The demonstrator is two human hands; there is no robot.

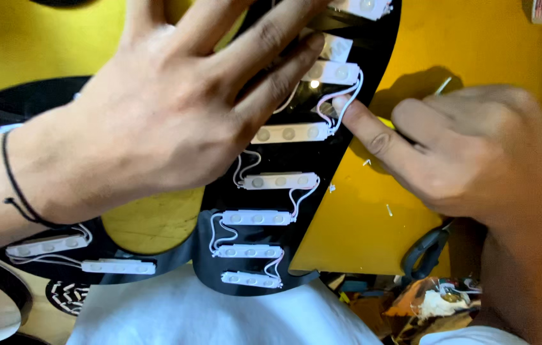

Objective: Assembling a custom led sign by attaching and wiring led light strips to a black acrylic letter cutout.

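Left hand [175, 102]: spread flat, fingers released, pressed on the black panel [271, 156] at 11 o'clock.
Right hand [469, 153]: loosely curled, index fingertip pressed on the white wire [348, 96] at 1 o'clock.
LED modules [280, 181]: stuck in rows down the panel, centre to 6 o'clock.

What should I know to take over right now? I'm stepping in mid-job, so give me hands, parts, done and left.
Left hand: spread flat, pressing on the black panel and its upper white light modules.
Right hand: forefinger tip on the white wire loop at the panel's edge.
Done: a column of modules sits wired along the panel, over the yellow board.
Left: the wire under the fingertip looks unsettled; upper modules are hidden.
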